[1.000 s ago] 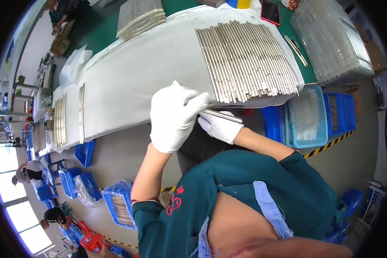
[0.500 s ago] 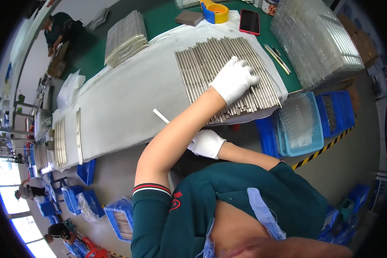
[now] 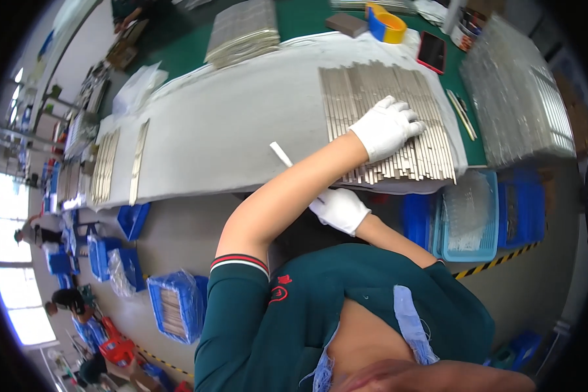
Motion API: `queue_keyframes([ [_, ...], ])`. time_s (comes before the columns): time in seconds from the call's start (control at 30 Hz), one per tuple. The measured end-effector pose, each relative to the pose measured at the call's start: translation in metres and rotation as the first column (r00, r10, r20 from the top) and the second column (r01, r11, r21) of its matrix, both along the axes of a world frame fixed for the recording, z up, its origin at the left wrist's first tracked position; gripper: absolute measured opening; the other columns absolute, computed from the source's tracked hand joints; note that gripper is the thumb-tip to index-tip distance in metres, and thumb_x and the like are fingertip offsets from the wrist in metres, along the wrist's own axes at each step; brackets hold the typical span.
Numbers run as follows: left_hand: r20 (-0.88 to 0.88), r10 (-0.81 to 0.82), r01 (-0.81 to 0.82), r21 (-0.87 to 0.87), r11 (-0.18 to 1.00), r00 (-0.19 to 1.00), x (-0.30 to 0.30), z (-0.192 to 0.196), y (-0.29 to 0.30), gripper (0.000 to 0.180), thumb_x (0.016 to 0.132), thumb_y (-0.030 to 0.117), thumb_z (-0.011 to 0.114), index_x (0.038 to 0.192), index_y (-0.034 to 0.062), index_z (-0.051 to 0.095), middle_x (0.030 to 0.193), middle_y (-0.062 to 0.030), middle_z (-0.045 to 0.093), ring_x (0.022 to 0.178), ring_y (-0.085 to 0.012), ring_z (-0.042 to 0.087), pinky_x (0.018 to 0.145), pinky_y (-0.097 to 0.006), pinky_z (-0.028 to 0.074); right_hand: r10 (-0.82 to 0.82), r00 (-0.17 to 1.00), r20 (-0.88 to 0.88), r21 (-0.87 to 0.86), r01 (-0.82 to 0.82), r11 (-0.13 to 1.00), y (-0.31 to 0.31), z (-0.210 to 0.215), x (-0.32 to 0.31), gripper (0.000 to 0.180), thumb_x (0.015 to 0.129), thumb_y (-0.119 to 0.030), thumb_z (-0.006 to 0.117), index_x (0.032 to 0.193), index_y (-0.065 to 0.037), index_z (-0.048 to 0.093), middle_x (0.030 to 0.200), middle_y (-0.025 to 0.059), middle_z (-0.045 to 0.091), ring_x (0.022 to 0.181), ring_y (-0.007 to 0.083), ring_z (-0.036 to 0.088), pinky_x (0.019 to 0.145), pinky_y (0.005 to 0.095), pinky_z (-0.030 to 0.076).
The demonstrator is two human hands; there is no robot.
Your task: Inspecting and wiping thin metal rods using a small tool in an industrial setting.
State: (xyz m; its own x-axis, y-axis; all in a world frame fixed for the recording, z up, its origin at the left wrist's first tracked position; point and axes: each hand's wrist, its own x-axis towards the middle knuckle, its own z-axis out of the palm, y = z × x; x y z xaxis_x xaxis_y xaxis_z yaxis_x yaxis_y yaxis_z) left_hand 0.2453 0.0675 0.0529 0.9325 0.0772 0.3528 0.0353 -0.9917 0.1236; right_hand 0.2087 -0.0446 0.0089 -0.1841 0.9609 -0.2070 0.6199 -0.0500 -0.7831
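Note:
Many slim silver metal rods [image 3: 353,98] lie side by side in a wide row on the white cloth-covered table [image 3: 222,117]. My left hand [image 3: 387,127], in a white glove, rests palm down across the middle of this row, fingers spread and slightly bent. Below the table's near edge, my right hand [image 3: 340,210], also gloved in white, is closed around a slender white stick [image 3: 281,153]. That stick slants up and left past my left forearm, which hides its middle. Further left on the cloth lie several strips [image 3: 104,164] and a separate narrow one [image 3: 139,160].
Clear plastic trays [image 3: 516,98] are stacked at the right, with more trays [image 3: 245,32] at the back. A tape roll [image 3: 387,25], a dark block [image 3: 346,25] and a phone [image 3: 432,52] lie behind the rods. A light blue basket [image 3: 467,245] stands right of the table.
The view has swung, so the table and rods appear further right. My left hand stays on the rods; my right hand still holds the white stick.

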Motion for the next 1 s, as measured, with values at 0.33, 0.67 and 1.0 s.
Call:
queue_keyframes([
  [0.33,0.007,0.784,-0.74,0.337,0.582,0.62,-0.241,0.012,0.119,0.048,0.083,0.036,0.053,0.122,0.0081,0.049,0.127,-0.0146,0.048,0.119,-0.0294,0.042,0.1,-0.045,0.03,-0.158,0.983,-0.091,-0.162,0.142,0.977,-0.003,0.009,-0.001,0.048,0.088,-0.028,0.043,0.136,-0.026,0.036,0.053,0.0078,0.055,0.049,0.021,0.058,0.055,0.034,0.047],
  [0.67,-0.027,1.0,-0.959,0.284,-0.006,-0.014,-0.446,-0.044,0.109,0.034,0.088,0.035,0.041,0.106,0.0129,0.059,0.107,-0.0101,0.057,0.104,-0.0229,0.052,0.089,-0.045,0.039,-0.231,0.967,-0.104,-0.188,0.209,0.96,-0.004,0.008,0.0,0.048,0.091,-0.024,0.045,0.138,-0.027,0.034,0.052,0.0065,0.051,0.046,0.015,0.053,0.05,0.0301,0.045],
  [1.0,0.071,0.991,-0.963,0.254,0.09,0.111,-0.444,-0.048,0.128,0.022,0.084,0.019,0.044,0.09,0.0059,0.061,0.076,-0.0162,0.063,0.07,-0.0323,0.062,0.062,-0.044,0.049,-0.32,0.942,-0.103,-0.232,0.29,0.928,-0.002,0.009,-0.009,0.046,0.089,-0.021,0.048,0.134,-0.012,0.041,0.054,0.0032,0.049,0.043,0.0084,0.046,0.044,0.0257,0.04],
])
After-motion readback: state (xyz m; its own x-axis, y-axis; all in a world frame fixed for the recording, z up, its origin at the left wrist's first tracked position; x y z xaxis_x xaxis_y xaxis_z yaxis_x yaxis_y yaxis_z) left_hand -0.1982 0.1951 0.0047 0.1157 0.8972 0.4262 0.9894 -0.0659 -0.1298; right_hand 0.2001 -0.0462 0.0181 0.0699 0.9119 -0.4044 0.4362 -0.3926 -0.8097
